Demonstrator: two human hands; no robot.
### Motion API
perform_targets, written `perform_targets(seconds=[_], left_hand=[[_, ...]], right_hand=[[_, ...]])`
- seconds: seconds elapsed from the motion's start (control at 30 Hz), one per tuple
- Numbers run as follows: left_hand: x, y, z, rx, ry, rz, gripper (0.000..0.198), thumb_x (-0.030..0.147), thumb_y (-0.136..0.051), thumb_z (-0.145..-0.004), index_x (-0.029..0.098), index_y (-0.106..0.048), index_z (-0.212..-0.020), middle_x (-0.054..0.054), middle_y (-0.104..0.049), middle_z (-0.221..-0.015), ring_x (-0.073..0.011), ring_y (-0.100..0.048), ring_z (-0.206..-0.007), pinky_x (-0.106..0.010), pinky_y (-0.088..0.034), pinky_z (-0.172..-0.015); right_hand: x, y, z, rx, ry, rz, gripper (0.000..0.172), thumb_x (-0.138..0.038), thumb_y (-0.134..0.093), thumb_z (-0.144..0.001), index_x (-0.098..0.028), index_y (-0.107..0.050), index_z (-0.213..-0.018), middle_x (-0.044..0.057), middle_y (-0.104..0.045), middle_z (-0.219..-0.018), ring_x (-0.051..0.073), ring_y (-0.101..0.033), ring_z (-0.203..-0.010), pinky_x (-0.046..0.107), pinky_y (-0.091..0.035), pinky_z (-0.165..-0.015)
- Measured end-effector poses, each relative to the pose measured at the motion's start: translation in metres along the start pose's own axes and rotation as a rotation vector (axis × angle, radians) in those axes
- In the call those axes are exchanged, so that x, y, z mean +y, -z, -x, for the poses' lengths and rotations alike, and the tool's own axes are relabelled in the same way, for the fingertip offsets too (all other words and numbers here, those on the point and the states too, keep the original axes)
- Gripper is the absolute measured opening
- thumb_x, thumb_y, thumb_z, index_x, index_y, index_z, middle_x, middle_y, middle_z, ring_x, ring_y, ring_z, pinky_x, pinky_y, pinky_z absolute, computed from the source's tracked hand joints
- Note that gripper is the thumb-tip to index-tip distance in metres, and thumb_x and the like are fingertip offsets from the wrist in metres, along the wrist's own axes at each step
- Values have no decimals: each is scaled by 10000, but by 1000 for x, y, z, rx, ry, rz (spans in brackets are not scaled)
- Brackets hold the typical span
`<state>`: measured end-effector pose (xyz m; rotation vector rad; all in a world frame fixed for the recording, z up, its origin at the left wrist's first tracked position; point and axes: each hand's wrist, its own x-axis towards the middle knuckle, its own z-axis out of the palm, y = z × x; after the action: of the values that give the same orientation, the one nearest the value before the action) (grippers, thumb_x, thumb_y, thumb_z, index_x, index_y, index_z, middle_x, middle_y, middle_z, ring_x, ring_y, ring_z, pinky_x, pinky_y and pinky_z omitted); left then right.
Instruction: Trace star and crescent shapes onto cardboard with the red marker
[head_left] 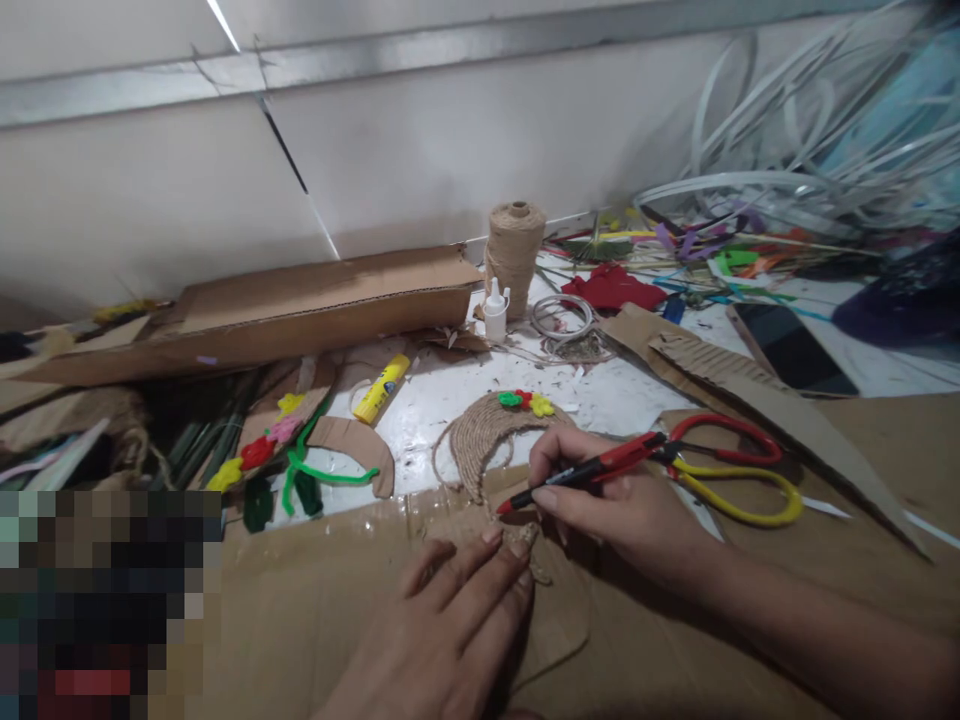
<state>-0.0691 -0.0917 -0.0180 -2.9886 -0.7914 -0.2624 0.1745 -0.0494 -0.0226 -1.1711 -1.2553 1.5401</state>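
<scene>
My right hand is closed around a red and black pen, its red tip just above a sheet of brown cardboard. Flat on that sheet lies my left hand, fingers stretched out. Its fingertips touch a small twine-covered piece, mostly hidden beneath them. Beyond the pen tip rests a crescent wrapped in twine, trimmed with green, red and yellow flowers. A loose strand of twine trails over the cardboard. Scissors with red and yellow handles lie beside my right hand.
A twine spool and white glue bottle stand at the back. Around them are a glue stick, a long cardboard box, a cardboard arc, green pipe cleaners, a phone and plastic strips.
</scene>
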Motion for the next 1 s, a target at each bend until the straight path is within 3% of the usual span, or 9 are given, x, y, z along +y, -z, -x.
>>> perform_targets(seconds=[0.1,0.2,0.3,0.57,0.87,1.0], left_hand=[[-3,1,0,6,-4,4,509,487,-344,-1182,179,-649,-1448,-46,-700,-1510,-206,-650,-1369,-346,-538,-1102],[-4,-6,2,14,-29,-38,419,269,-346,-1182,190,-642,-1467,-22,-679,-1538,-185,-644,-1370,-326,-534,-1109],[-6,-15,6,22,-65,-80,467,138,-306,-1157,200,-647,-1469,-2,-666,-1554,-167,-642,-1367,-308,-523,-1131],[-11,-34,19,64,-68,-69,448,91,-454,-1120,242,-608,-1512,1,-584,-1640,-170,-506,-1529,-335,-378,-1293],[-14,-36,20,68,-106,-158,459,59,-428,-1117,240,-626,-1489,20,-551,-1667,-159,-468,-1556,-368,-312,-1333],[-15,-35,20,38,-110,-142,459,73,-445,-1118,246,-612,-1509,13,-512,-1697,-165,-473,-1554,-349,-345,-1317]], right_hand=[[-1,-1,-2,-4,3,8,153,-276,-723,-839,-250,-573,-847,-74,-548,-609,121,-452,-494,269,-327,-505],[-2,0,-2,2,41,109,126,-273,-681,-848,-250,-561,-816,-70,-538,-628,128,-455,-536,280,-329,-529],[-5,0,-2,15,84,186,107,-279,-643,-853,-249,-559,-796,-64,-528,-644,137,-457,-573,289,-337,-551],[-2,-2,-2,-4,78,185,106,-285,-630,-852,-249,-541,-809,-51,-544,-699,157,-488,-646,296,-386,-604],[-1,-1,-4,-28,64,180,113,-254,-635,-856,-249,-536,-803,-46,-564,-718,166,-516,-683,296,-389,-624],[-3,0,-2,-38,63,214,104,-241,-646,-853,-246,-554,-806,-38,-574,-730,173,-514,-700,300,-388,-629]])
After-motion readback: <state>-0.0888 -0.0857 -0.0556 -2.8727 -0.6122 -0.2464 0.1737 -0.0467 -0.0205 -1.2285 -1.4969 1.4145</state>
